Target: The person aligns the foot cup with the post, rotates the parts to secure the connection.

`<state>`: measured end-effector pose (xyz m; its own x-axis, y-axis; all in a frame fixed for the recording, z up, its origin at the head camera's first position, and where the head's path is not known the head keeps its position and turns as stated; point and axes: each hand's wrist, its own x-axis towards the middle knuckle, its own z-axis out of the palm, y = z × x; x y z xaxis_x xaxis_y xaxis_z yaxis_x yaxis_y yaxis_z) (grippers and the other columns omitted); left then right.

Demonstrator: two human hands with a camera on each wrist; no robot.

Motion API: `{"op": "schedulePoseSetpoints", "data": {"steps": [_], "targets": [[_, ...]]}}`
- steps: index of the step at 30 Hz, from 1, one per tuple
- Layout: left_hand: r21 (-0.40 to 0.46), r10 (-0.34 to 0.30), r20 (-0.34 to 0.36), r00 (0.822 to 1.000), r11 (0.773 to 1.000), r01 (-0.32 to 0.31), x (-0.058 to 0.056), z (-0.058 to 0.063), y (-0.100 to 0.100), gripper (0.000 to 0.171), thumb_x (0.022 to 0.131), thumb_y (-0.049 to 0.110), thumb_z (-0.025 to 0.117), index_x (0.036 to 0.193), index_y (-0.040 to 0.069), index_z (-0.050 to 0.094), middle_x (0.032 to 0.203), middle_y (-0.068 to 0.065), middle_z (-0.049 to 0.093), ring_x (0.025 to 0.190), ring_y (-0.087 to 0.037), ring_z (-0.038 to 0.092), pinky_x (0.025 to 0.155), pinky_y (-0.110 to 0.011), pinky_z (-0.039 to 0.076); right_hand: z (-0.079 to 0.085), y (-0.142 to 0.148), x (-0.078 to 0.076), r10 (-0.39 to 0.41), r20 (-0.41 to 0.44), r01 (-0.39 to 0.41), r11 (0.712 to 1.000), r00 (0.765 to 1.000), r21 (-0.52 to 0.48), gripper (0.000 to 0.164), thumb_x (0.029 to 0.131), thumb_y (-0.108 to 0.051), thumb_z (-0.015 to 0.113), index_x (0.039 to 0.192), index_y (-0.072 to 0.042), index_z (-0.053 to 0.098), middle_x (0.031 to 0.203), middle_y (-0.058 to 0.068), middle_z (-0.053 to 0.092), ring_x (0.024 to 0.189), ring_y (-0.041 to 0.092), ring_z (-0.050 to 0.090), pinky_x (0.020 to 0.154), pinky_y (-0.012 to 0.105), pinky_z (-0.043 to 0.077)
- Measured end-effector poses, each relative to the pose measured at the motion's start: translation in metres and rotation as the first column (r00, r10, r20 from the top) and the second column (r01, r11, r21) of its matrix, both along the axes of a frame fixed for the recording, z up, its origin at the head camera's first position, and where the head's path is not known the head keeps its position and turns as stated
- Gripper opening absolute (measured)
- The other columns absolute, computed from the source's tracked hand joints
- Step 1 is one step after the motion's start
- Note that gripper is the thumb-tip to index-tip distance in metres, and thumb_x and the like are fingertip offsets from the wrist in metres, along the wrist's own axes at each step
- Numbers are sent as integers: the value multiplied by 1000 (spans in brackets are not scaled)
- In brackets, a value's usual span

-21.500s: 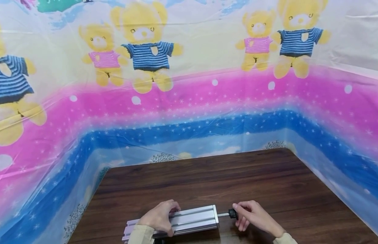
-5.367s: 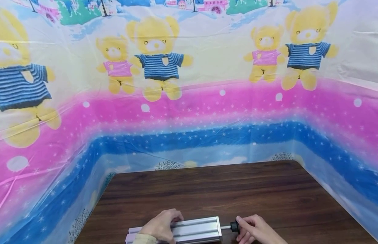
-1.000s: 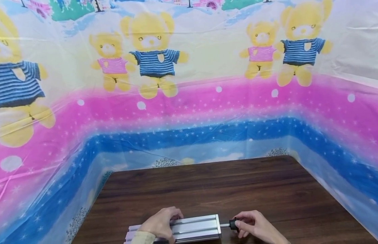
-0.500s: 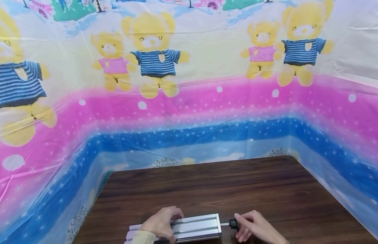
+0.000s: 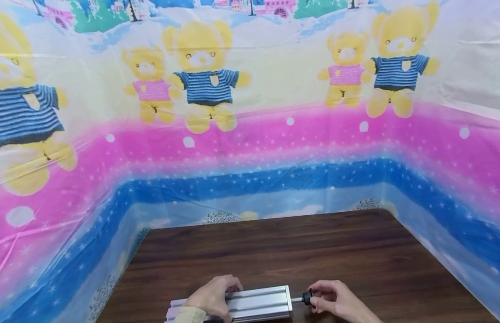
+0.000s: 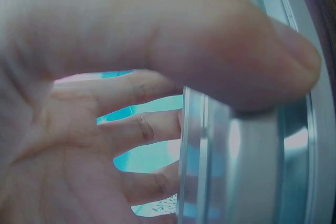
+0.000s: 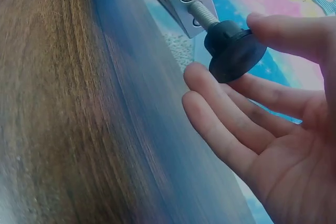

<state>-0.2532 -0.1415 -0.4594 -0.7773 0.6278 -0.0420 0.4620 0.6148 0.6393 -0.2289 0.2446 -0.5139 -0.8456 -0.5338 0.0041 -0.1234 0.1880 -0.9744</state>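
Note:
A silver aluminium profile (image 5: 258, 303) with grooves along its length lies on the brown wooden table. My left hand (image 5: 212, 297) grips it across the top, thumb on the near side and fingers on the far side; the left wrist view shows the thumb (image 6: 252, 51) pressed on the metal. From the end plate (image 7: 191, 3) on the right sticks a threaded rod (image 7: 202, 14) bearing a black levelling foot (image 7: 233, 51). My right hand (image 5: 334, 299) pinches the foot's round base between thumb and forefinger. Its other fingers are bent below the base. The profile's left end is partly hidden by my left hand.
The dark wood tabletop (image 5: 266, 246) reaches back and to both sides of the profile. A printed cloth (image 5: 250, 148) with bears and pink and blue bands hangs behind the table and along its sides. Screw heads show in the end plate.
Less of the threaded rod shows between plate and black foot than in the oldest frame. My right fingers have shifted round the foot; my left hand keeps its hold. The head view tilts slightly.

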Motion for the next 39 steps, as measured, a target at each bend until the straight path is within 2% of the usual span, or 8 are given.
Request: {"op": "schedulePoseSetpoints", "data": {"steps": [5, 11, 15, 21, 25, 29, 32, 39], "targets": [[2, 4, 25, 1000, 1000, -5, 0, 1, 0, 54, 52, -1, 84, 101, 18, 69, 102, 6, 61, 89, -8, 55, 77, -30, 49, -3, -3, 0, 6, -5, -6, 1000, 1000, -21, 38, 105, -20, 53, 125, 11, 60, 99, 26, 71, 80, 23, 75, 73, 40, 60], [-3, 6, 21, 1000, 1000, -6, -1, 3, 2, 55, 51, -1, 84, 100, 19, 69, 103, 6, 61, 91, -8, 56, 77, -31, 50, -3, -7, 0, -21, -45, 23, 999, 999, 43, 40, 106, -28, 50, 110, 8, 67, 84, 15, 75, 68, 18, 74, 67, 34, 60], [-11, 5, 11, 1000, 1000, -5, 0, 2, 2, 54, 51, 0, 85, 99, 19, 69, 101, 7, 61, 89, -7, 55, 77, -30, 49, -5, -10, 1, -10, -57, 12, 999, 998, 33, 46, 108, -29, 45, 99, 10, 67, 77, 12, 75, 61, 13, 72, 61, 39, 59], [-9, 3, 38, 999, 1000, -3, 0, 2, 1, 53, 53, -1, 84, 101, 18, 69, 102, 6, 61, 91, -8, 57, 78, -31, 50, -6, -10, 2, -39, 4, 39, 998, 999, 45, 57, 109, -36, 39, 96, 11, 68, 77, 16, 75, 62, 17, 72, 61, 40, 60], [0, 6, 56, 998, 1000, -6, -1, 3, 0, 53, 54, -1, 83, 102, 18, 69, 102, 7, 61, 92, -9, 58, 78, -32, 51, -2, -5, 1, -56, 32, 54, 998, 998, 43, 49, 108, -33, 44, 117, 11, 63, 96, 17, 74, 77, 23, 75, 70, 35, 61], [1, 4, 32, 999, 1000, -4, -1, 2, -2, 55, 52, 0, 84, 102, 19, 70, 101, 7, 61, 91, -9, 58, 78, -31, 50, 2, -1, 2, -39, -29, 40, 999, 999, 26, 48, 103, -24, 56, 140, 7, 50, 123, 16, 65, 99, 18, 70, 80, 32, 58], [1, 1, 11, 1000, 1000, -1, -1, 2, -3, 55, 51, 0, 84, 101, 19, 69, 100, 8, 60, 90, -8, 56, 77, -30, 50, 2, 1, 3, -6, -47, 7, 1000, 999, 10, 50, 100, -20, 61, 141, 7, 49, 128, 16, 63, 106, 15, 67, 85, 29, 55], [-5, -1, -10, 1000, 1000, 1, 1, -2, -4, 54, 52, 0, 85, 101, 18, 69, 98, 7, 61, 86, -6, 54, 75, -29, 48, -1, 2, 2, 12, -41, -12, 1000, 999, 11, 46, 99, -19, 63, 135, 9, 55, 119, 15, 69, 101, 12, 69, 82, 26, 55]]}}
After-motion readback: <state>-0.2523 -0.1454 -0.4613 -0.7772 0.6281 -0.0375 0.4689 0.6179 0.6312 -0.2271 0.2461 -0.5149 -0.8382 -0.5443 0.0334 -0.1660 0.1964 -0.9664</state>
